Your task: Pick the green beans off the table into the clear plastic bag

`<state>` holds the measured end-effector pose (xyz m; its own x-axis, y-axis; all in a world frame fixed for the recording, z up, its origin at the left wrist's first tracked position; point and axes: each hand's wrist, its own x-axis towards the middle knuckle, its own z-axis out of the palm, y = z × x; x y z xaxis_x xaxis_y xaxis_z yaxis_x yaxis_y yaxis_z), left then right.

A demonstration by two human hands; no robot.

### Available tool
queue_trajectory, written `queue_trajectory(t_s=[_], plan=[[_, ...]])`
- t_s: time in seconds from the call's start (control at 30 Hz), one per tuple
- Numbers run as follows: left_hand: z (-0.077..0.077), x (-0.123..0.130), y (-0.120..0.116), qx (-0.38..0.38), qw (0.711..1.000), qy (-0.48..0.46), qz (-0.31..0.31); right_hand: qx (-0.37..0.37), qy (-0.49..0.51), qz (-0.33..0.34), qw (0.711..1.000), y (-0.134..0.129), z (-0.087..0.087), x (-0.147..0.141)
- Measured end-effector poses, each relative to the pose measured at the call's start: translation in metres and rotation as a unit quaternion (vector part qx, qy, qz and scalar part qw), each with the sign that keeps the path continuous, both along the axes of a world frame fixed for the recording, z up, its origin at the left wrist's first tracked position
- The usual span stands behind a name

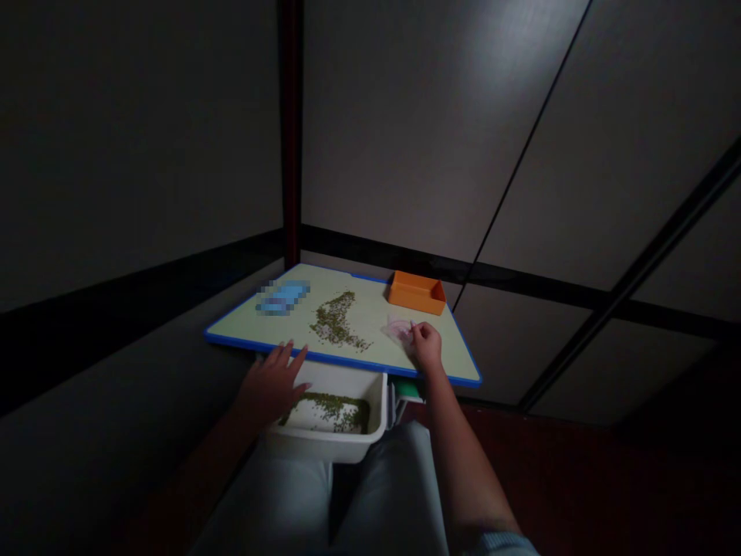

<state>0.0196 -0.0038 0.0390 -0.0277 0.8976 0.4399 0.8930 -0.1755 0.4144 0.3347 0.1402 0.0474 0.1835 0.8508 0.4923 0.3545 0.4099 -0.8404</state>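
Observation:
My left hand (276,382) is open, its fingers spread at the table's near edge, over the left side of a white plastic bin (327,448). Green-brown dried bits lie along the bin's floor. My right hand (427,346) is closed in a pinch at the right side of a clear plastic bag (397,330) with a pinkish print, flat on the table (370,297). What sits between the fingertips is too small to make out. A loose pile of small green and pale dried bits (333,320) is spread between the two hands, on the tabletop.
An orange open box (417,293) stands at the table's back right. A blurred blue item (283,297) lies at the back left. The table has a raised blue rim. Panelled walls (394,116) close in behind and on the left; my knees are under the bin.

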Motion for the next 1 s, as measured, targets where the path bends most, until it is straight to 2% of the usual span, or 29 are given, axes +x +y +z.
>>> queue_trajectory(t_s=[0.13,0.27,0.37,0.47,0.53,0.63,0.73,0.87,1.0], plan=[[0.008,0.008,-0.005,-0.01,0.992,-0.122,-0.017,-0.01,-0.002,0.0,1.0,0.002,-0.002,0.001],[0.028,0.019,-0.006,0.001,0.955,-0.294,-0.04,-0.005,-0.016,-0.006,1.0,0.001,-0.001,0.002],[0.049,0.023,-0.005,0.004,0.89,-0.452,-0.059,-0.011,-0.013,-0.002,1.0,-0.001,-0.001,0.002],[0.067,0.019,0.001,0.011,0.798,-0.598,-0.071,-0.012,-0.008,0.0,1.0,-0.002,-0.001,0.003],[0.072,0.016,0.008,0.023,0.738,-0.672,-0.06,-0.012,-0.011,-0.007,1.0,-0.002,-0.001,0.004],[0.07,0.013,0.02,0.032,0.66,-0.75,-0.03,-0.012,-0.01,-0.011,1.0,-0.001,-0.002,0.005],[0.061,0.011,0.029,0.035,0.606,-0.794,-0.003,-0.01,-0.01,-0.008,1.0,0.0,-0.004,0.005],[0.053,0.004,0.037,0.046,0.565,-0.823,0.028,-0.008,-0.007,0.0,1.0,0.002,-0.005,0.005],[0.052,-0.008,0.044,0.063,0.546,-0.834,0.053,-0.003,0.005,0.01,1.0,0.002,-0.005,0.005]])
